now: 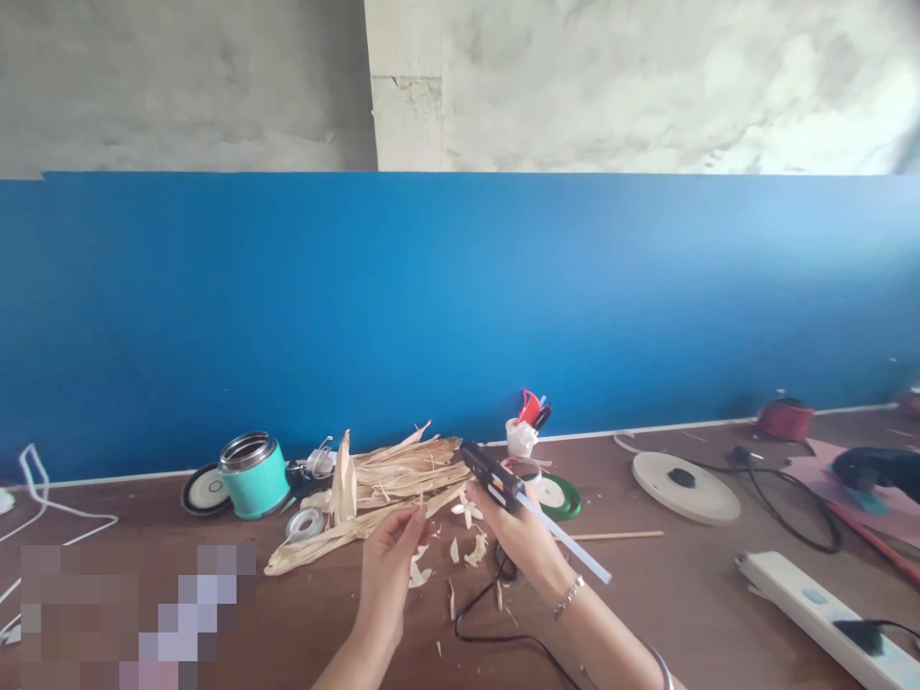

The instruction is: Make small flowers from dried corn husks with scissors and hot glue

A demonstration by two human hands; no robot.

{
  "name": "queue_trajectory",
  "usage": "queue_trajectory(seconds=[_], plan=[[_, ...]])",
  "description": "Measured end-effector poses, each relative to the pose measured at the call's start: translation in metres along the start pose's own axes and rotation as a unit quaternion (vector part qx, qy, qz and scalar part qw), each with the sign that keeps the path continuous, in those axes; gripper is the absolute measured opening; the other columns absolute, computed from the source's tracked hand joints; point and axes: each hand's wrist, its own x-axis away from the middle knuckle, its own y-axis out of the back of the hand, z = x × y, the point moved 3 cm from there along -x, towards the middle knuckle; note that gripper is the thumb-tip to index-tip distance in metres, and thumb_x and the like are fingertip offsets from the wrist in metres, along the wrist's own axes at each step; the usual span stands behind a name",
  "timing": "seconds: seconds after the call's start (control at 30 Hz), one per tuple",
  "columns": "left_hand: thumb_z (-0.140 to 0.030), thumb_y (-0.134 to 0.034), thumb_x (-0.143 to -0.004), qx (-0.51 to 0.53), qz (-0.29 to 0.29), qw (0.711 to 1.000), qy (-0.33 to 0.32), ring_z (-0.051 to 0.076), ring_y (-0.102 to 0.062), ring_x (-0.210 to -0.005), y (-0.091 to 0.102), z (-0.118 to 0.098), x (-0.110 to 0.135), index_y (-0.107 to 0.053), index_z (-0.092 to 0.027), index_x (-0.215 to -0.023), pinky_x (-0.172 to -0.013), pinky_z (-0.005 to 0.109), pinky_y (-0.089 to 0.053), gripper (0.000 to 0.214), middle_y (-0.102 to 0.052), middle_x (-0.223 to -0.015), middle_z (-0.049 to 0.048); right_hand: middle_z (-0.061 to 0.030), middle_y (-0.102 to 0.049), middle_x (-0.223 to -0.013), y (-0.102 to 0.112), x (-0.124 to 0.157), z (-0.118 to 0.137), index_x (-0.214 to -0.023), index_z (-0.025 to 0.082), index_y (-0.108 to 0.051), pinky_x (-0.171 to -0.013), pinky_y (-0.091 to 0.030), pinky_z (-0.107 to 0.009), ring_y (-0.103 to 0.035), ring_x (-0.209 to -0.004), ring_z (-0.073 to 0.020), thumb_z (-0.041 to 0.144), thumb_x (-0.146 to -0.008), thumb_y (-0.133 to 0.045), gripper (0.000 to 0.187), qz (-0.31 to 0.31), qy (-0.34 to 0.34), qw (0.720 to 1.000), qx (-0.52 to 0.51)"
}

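In my right hand (514, 527) is a black hot glue gun (493, 474), its nozzle pointing up and left. A long translucent glue stick (571, 546) juts out of its back end. My left hand (392, 556) is closed in a pinch just left of the gun; what sits between the fingertips is too small to make out. Dried corn husks (402, 474) lie in a pile beyond both hands. A pale husk flower (467, 508) shows between the hands, with several husk scraps (474, 551) on the table nearby.
Left stand a turquoise flask (255, 479) and a tape roll (305, 523). Behind my right hand are a white cup of tools (521, 438) and green ribbon (571, 500). Rightward lie a cream spool (686, 489), a thin stick (618, 535) and a power strip (826, 613). A black cord (495, 636) crosses the front.
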Motion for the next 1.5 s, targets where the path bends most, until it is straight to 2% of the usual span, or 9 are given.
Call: queue_trajectory(seconds=[0.13,0.27,0.53,0.7,0.9,1.0,1.2,1.37,1.5], plan=[[-0.049,-0.070,-0.063,0.021,-0.032,0.999,0.019,0.021,-0.064,-0.065,0.007,-0.004,-0.007,-0.069,-0.012,-0.078,-0.064,0.030,-0.051,0.040,-0.068,-0.062,0.0048,0.0017,-0.051,-0.061,-0.012,0.008,-0.002,-0.063,0.019,-0.052,-0.053,-0.036,-0.022,-0.045,-0.056,-0.0125,0.027,-0.074,-0.057,0.015,0.057,0.074,0.993,0.076],[-0.045,-0.069,-0.065,0.030,-0.024,0.999,0.009,0.024,-0.066,-0.071,0.008,-0.007,-0.010,-0.070,-0.012,-0.078,-0.065,0.032,-0.052,0.036,-0.072,-0.071,0.0070,0.0011,-0.053,-0.064,-0.023,0.015,-0.005,-0.059,0.019,-0.051,-0.057,-0.036,-0.021,-0.048,-0.059,-0.0126,0.013,-0.068,-0.053,0.012,0.077,0.162,0.973,0.143],[-0.041,-0.068,-0.066,0.023,-0.014,1.000,-0.005,0.021,-0.066,-0.070,0.006,-0.005,-0.011,-0.070,-0.014,-0.074,-0.062,0.028,-0.052,0.028,-0.070,-0.068,0.0040,0.0010,-0.054,-0.061,-0.024,0.015,-0.007,-0.059,0.021,-0.054,-0.058,-0.038,-0.022,-0.049,-0.057,-0.0131,0.011,-0.067,-0.051,0.013,0.080,0.161,0.970,0.165],[-0.040,-0.068,-0.065,0.026,-0.018,0.999,0.011,0.020,-0.066,-0.067,0.004,-0.007,-0.009,-0.068,-0.015,-0.071,-0.062,0.028,-0.052,0.026,-0.071,-0.067,0.0036,0.0005,-0.055,-0.060,-0.024,0.014,-0.010,-0.058,0.020,-0.055,-0.056,-0.038,-0.022,-0.050,-0.058,-0.0136,0.016,-0.068,-0.052,0.012,0.083,0.120,0.979,0.143],[-0.043,-0.069,-0.064,-0.023,-0.011,1.000,-0.005,0.021,-0.066,-0.064,-0.001,-0.005,-0.004,-0.068,-0.014,-0.069,-0.060,0.027,-0.050,0.030,-0.070,-0.063,0.0049,0.0002,-0.057,-0.056,-0.027,0.010,-0.021,-0.068,0.017,-0.057,-0.047,-0.040,-0.024,-0.048,-0.050,-0.0131,0.031,-0.066,-0.064,0.016,0.017,-0.032,0.999,-0.012],[-0.045,-0.066,-0.067,-0.070,0.028,0.997,-0.014,0.020,-0.064,-0.060,-0.007,0.004,-0.001,-0.068,-0.014,-0.067,-0.052,0.024,-0.046,0.030,-0.069,-0.059,0.0044,-0.0014,-0.060,-0.059,-0.028,0.009,-0.019,-0.070,0.016,-0.058,-0.047,-0.042,-0.025,-0.050,-0.049,-0.0136,0.031,-0.063,-0.066,0.018,0.023,-0.060,0.997,-0.047],[-0.041,-0.062,-0.072,-0.106,0.065,0.990,-0.061,0.020,-0.065,-0.060,-0.013,0.009,0.007,-0.067,-0.016,-0.067,-0.057,0.026,-0.046,0.027,-0.070,-0.061,0.0049,0.0024,-0.054,-0.054,-0.023,0.006,-0.020,-0.066,0.017,-0.056,-0.045,-0.039,-0.025,-0.046,-0.048,-0.0125,0.024,-0.058,-0.064,0.013,-0.019,-0.077,0.996,-0.052],[-0.042,-0.060,-0.074,-0.129,0.085,0.983,-0.097,0.020,-0.063,-0.062,-0.016,-0.004,0.014,-0.069,-0.016,-0.070,-0.060,0.026,-0.047,0.027,-0.070,-0.065,0.0055,0.0084,-0.043,-0.048,-0.018,0.003,-0.012,-0.066,0.018,-0.053,-0.042,-0.034,-0.022,-0.036,-0.042,-0.0071,0.018,-0.055,-0.064,0.016,0.023,-0.112,0.984,-0.134],[-0.039,-0.060,-0.075,-0.138,0.120,0.976,-0.121,0.018,-0.061,-0.061,-0.018,-0.012,0.014,-0.071,-0.017,-0.068,-0.060,0.025,-0.046,0.026,-0.069,-0.064,0.0049,0.0096,-0.040,-0.045,-0.014,0.001,-0.007,-0.066,0.018,-0.052,-0.042,-0.032,-0.021,-0.034,-0.041,-0.0065,0.018,-0.055,-0.064,0.016,0.066,-0.130,0.976,-0.163]])
